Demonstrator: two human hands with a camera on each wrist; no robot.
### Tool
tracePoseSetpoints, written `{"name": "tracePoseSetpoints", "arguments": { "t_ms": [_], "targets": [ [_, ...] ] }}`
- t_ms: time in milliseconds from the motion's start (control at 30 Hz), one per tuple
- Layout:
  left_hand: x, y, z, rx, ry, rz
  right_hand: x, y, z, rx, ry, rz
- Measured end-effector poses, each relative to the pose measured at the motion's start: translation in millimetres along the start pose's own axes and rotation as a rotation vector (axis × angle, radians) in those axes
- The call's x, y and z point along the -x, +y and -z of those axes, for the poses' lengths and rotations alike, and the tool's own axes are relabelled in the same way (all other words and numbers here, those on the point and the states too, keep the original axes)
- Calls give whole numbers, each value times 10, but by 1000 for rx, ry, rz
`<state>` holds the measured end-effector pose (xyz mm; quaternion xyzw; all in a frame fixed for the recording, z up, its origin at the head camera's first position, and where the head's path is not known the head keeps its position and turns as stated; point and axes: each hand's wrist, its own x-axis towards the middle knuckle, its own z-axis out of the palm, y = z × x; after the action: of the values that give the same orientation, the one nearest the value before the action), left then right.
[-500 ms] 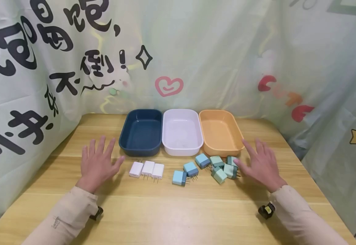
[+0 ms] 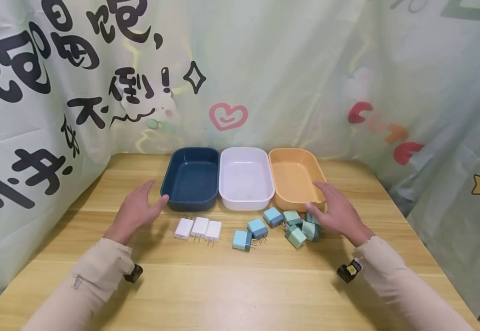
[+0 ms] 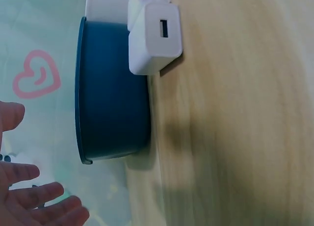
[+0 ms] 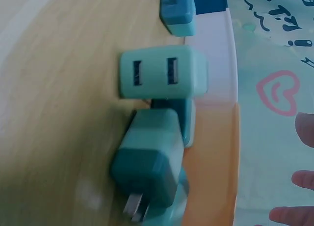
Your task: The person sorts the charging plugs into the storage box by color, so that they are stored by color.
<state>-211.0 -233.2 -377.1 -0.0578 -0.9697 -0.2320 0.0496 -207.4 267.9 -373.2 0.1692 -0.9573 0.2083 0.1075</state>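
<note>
My left hand (image 2: 134, 212) is held over the table left of the dark blue tray (image 2: 189, 206), fingers apart and relaxed, holding nothing. Nearest to it lie three white USB plug chargers (image 2: 200, 227), also large in the left wrist view as a white charger (image 3: 156, 39) with one port. My right hand (image 2: 341, 212) hovers at the orange tray's (image 2: 302, 202) right front corner, thumb and fingers spread. It partly covers several green chargers (image 2: 295, 236). In the right wrist view, a green charger (image 4: 157, 71) shows two ports. Three blue chargers (image 2: 257, 228) lie between the white and green ones.
A white tray (image 2: 246, 204) stands between the dark blue and orange trays, the three side by side in a row. Behind them hangs a printed cloth (image 2: 289, 82), which also runs down both sides of the wooden table (image 2: 231, 294).
Both hands have turned from palms down to thumb side up. My right hand has shifted left, closer over the orange tray and green chargers. The chargers and trays stay put.
</note>
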Motion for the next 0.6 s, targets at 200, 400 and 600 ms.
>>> {"name": "tracePoseSetpoints", "arguments": {
  "t_ms": [200, 400, 600],
  "targets": [
    [-112, -12, 10, 111, -32, 69, -103, -91, 9, -89, -26, -24],
    [-209, -116, 17, 226, -129, 160, -166, -178, -50, -221, -82, -67],
    [-315, -161, 51, 438, -197, 232, -259, -266, -55, -310, -116, -89]
  ]
}}
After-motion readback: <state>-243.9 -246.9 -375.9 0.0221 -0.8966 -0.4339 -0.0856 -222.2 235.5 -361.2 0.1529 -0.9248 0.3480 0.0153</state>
